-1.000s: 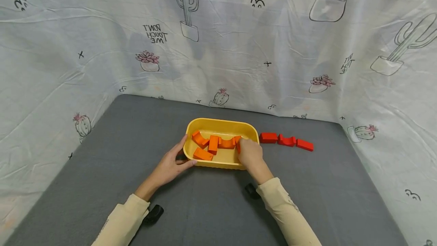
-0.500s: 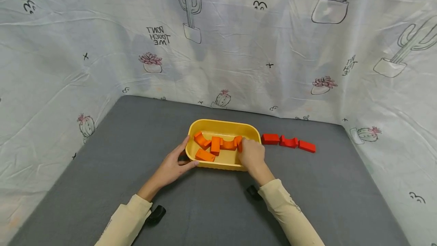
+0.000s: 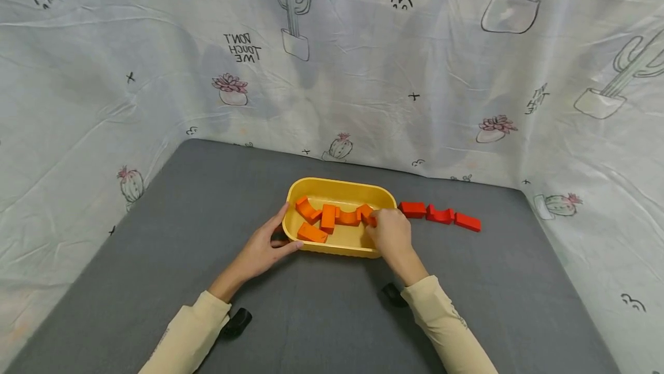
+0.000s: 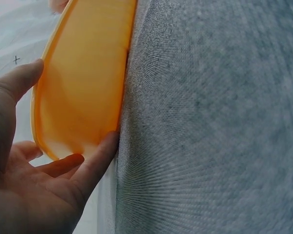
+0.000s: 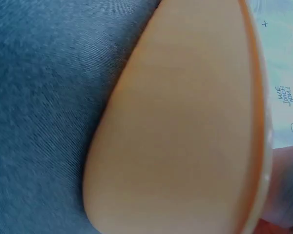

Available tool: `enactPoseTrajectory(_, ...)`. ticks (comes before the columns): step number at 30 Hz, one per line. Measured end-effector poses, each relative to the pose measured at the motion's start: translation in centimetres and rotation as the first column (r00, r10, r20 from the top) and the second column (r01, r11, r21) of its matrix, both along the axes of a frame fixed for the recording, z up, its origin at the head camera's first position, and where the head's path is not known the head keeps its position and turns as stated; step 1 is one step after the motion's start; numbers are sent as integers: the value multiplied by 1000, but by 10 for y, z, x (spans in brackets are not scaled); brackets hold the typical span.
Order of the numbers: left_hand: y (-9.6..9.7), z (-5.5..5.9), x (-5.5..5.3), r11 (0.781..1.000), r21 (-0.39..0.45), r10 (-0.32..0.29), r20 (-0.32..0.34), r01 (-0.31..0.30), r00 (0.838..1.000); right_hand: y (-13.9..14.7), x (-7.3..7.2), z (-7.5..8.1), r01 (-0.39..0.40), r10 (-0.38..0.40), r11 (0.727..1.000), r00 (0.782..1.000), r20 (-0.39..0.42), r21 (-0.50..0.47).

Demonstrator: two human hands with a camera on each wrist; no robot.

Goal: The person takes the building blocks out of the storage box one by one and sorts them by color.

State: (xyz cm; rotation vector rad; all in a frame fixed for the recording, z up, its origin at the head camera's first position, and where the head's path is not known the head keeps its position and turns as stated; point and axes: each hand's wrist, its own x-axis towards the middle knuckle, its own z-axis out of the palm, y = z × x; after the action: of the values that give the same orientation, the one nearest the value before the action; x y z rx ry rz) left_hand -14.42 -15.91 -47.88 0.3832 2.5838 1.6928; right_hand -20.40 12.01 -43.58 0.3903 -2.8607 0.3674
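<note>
Filling most of head view: white cactus-print backdrop, creased, black doodles, reversed lettering at 11 o'clock. Next down, grey cloth-covered surface; weave shows in both wrist views. All clock positions from here: head view, centred on the yellow bin, 12 at the far side. Yellow bin is a rounded-corner rectangle, upright on the cloth, long axis roughly 9 to 3. Cream left sleeve comes in from 7, cream right sleeve from 5. Left hand at 8, gripping the bin's end: thumb and fingers spread around its corners, contact confirmed in left wrist view. Right hand at 4, reaching over the rim, fingers curled, pinching the end orange block inside the bin at 3; fingertips partly hidden. Black objects beside both cuffs: left one at 7, right one at 5. Outside at 3, red row running outward: rectangular red block, arched red block, second rectangular red block. Inside: arched orange block at 10, slanted orange block at 8, rectangular orange block toward 9, curved orange block near centre.
</note>
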Motion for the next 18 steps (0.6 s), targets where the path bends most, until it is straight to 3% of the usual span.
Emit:
enactPoseTrajectory(5, 0, 0, -1, 1000, -14, 2, -2, -2, 1000, 8, 0, 10, -17, 17, 997, 1000, -3, -76)
enactPoseTrajectory(9, 0, 0, -2, 1000, -10, 6, -4, -6, 1000, 16, 0, 19, -38, 48, 983, 997, 54, -178)
enactPoseTrajectory(18, 1, 1, 0, 1000, -23, 14, 7, -14, 1000, 40, 4, 25, -107, 152, 925, 984, 96, -366)
